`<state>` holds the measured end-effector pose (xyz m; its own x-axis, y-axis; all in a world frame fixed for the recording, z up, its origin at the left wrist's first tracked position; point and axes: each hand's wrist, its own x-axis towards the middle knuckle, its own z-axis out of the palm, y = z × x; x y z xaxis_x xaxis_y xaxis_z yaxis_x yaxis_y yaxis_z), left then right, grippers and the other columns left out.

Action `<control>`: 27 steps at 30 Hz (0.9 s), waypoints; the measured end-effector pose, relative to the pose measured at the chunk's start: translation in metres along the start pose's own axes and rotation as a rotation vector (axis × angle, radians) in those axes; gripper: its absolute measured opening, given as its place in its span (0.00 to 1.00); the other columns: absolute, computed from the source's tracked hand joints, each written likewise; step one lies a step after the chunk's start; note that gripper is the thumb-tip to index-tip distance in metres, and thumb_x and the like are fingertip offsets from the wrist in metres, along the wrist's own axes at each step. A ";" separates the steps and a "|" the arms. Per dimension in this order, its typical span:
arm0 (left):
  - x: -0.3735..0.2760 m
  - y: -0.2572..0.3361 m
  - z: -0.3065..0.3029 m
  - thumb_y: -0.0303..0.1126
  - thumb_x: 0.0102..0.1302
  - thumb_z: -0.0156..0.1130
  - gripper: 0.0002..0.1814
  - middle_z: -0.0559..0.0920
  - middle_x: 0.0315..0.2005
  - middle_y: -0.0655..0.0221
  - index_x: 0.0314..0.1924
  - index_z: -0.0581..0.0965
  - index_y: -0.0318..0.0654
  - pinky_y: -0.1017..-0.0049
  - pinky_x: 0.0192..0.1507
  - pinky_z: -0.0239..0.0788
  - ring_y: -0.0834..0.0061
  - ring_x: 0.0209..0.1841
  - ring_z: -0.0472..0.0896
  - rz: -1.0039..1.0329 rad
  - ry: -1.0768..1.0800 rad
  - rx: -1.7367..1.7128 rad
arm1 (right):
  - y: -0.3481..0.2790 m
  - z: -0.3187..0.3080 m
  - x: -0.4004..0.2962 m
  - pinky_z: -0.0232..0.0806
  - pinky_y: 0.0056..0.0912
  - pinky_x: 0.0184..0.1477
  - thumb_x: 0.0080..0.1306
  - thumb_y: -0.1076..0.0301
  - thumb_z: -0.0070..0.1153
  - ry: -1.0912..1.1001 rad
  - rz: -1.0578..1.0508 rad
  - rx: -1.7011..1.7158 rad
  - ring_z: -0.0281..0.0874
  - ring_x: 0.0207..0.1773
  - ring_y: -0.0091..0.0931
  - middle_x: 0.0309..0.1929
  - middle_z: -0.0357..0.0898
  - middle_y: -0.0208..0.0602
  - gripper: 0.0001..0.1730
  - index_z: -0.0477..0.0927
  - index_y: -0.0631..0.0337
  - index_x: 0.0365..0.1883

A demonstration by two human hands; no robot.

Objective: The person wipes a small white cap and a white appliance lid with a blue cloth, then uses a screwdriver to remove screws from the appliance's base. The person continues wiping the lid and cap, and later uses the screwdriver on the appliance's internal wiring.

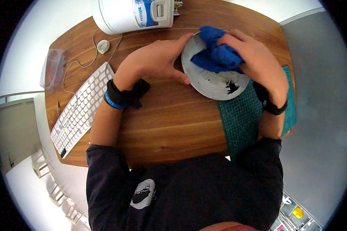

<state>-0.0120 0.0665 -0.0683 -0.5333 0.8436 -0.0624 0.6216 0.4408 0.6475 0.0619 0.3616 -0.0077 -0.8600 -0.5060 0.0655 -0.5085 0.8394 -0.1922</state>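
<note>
My left hand (162, 57) reaches around the near-left rim of a shallow round grey-white housing (208, 86), thumb and fingers spread along its edge. Bunched under the fingers of my right hand (256, 55) is a blue cloth (218, 56), inside or just over the housing. Beside the cloth, a small black part (232, 87) and a thin yellow strip show on the housing's inner face. The housing partly overlaps a green cutting mat (240, 124). The cloth hides much of the housing's interior.
On the wooden table (173, 124) a white keyboard (84, 106) lies at the left. Near it are a grey cable, a small white round cap (103, 46) and a clear plastic box (53, 69). A large white container (133, 14) lies at the far edge.
</note>
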 end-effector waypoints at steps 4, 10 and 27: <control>0.001 0.000 0.003 0.49 0.58 0.88 0.63 0.82 0.67 0.35 0.84 0.60 0.32 0.51 0.73 0.74 0.35 0.71 0.80 0.008 0.019 0.026 | 0.014 -0.030 -0.024 0.78 0.47 0.64 0.59 0.81 0.72 0.116 -0.025 0.036 0.86 0.63 0.52 0.62 0.86 0.47 0.34 0.80 0.56 0.66; 0.001 -0.003 0.000 0.52 0.61 0.87 0.61 0.83 0.66 0.35 0.84 0.61 0.33 0.50 0.72 0.74 0.34 0.70 0.80 0.000 0.001 0.031 | 0.008 -0.045 -0.029 0.78 0.55 0.61 0.59 0.66 0.79 -0.264 0.317 0.235 0.86 0.59 0.55 0.51 0.88 0.55 0.36 0.80 0.57 0.67; 0.004 -0.022 0.010 0.32 0.65 0.79 0.47 0.87 0.62 0.42 0.82 0.66 0.40 0.51 0.66 0.80 0.39 0.65 0.86 0.105 0.041 -0.057 | -0.020 0.029 0.011 0.76 0.55 0.70 0.59 0.64 0.81 -0.132 -0.280 0.246 0.79 0.72 0.55 0.73 0.76 0.52 0.43 0.76 0.54 0.73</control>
<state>-0.0219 0.0635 -0.0900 -0.4909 0.8704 0.0388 0.6423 0.3314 0.6910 0.0640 0.3337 -0.0314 -0.6687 -0.7431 0.0253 -0.6833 0.6007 -0.4150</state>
